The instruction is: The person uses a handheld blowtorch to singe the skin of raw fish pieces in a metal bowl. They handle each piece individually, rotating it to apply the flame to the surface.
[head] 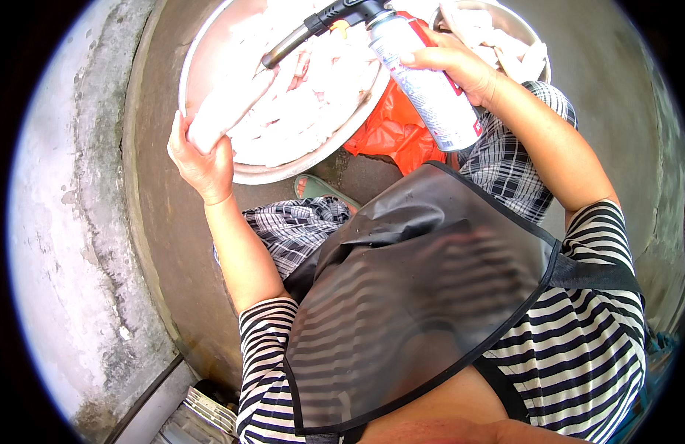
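Note:
My left hand (pixel 201 161) grips the near end of a pale piece of meat (pixel 231 105), likely a pig's trotter, over the left side of a wide metal basin (pixel 298 169). My right hand (pixel 453 64) is wrapped around a white and red gas canister (pixel 425 94) that bears printed writing. A black blowtorch head (pixel 348 11) sits on the canister's top. Its metal nozzle (pixel 290 47) points down-left at the far end of the held piece. Many pale meat pieces (pixel 298 127) fill the basin, washed out by glare. Any flame cannot be made out.
A smaller metal bowl (pixel 546 69) with pale pieces stands beyond my right forearm. An orange-red plastic bag (pixel 398 133) lies between basin and legs. A green slipper (pixel 320 188) is on my foot. A weathered wall (pixel 70 222) rises at left. A pale slotted rack (pixel 209 408) lies lower left.

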Tool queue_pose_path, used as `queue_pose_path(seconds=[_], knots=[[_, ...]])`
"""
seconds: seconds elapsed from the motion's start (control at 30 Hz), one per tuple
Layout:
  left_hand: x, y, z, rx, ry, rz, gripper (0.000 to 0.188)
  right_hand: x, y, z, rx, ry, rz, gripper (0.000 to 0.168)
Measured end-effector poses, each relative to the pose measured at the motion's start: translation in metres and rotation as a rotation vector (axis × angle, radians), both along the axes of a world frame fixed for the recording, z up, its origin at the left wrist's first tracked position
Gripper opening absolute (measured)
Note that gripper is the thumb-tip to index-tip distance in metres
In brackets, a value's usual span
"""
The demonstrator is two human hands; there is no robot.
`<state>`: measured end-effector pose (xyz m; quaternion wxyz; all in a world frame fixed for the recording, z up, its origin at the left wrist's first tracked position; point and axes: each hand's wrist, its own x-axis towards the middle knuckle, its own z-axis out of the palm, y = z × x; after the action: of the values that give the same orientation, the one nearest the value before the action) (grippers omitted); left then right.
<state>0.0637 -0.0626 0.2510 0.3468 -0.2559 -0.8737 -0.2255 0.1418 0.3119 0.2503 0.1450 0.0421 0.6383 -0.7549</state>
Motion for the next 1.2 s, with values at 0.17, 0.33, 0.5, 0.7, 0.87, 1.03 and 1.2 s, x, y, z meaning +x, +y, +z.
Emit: queue_pose_path(seconds=[0.17, 0.33, 0.5, 0.7, 0.87, 1.03, 1.2], knots=[[-0.004, -0.003, -0.006, 0.051, -0.031, 0.016, 0.072, 0.0, 0.0, 0.005, 0.005, -0.004, 0.013, 0.059], [-0.004, -0.001, -0.009, 0.126, -0.073, 0.014, 0.074, -0.002, 0.001, -0.002, 0.013, 0.032, -0.007, 0.06], [-0.003, 0.003, -0.011, 0.189, -0.138, 0.019, 0.072, -0.002, 0.001, -0.003, 0.028, 0.038, -0.035, 0.061], [-0.014, 0.011, -0.017, 0.107, -0.262, -0.023, 0.055, -0.005, 0.003, -0.006, 0.015, 0.063, -0.038, 0.061], [-0.022, 0.043, -0.03, 0.437, -0.706, -0.014, 0.051, -0.004, 0.01, -0.002, -0.002, 0.054, -0.208, 0.054], [-0.021, 0.063, -0.065, 0.946, -1.312, -0.06, 0.033, -0.012, 0.018, 0.019, -0.308, 0.074, -0.476, 0.05], [-0.019, 0.124, -0.074, 0.896, -1.622, -0.1, 0.031, -0.026, 0.056, 0.016, -0.503, 0.183, -0.664, 0.043]])
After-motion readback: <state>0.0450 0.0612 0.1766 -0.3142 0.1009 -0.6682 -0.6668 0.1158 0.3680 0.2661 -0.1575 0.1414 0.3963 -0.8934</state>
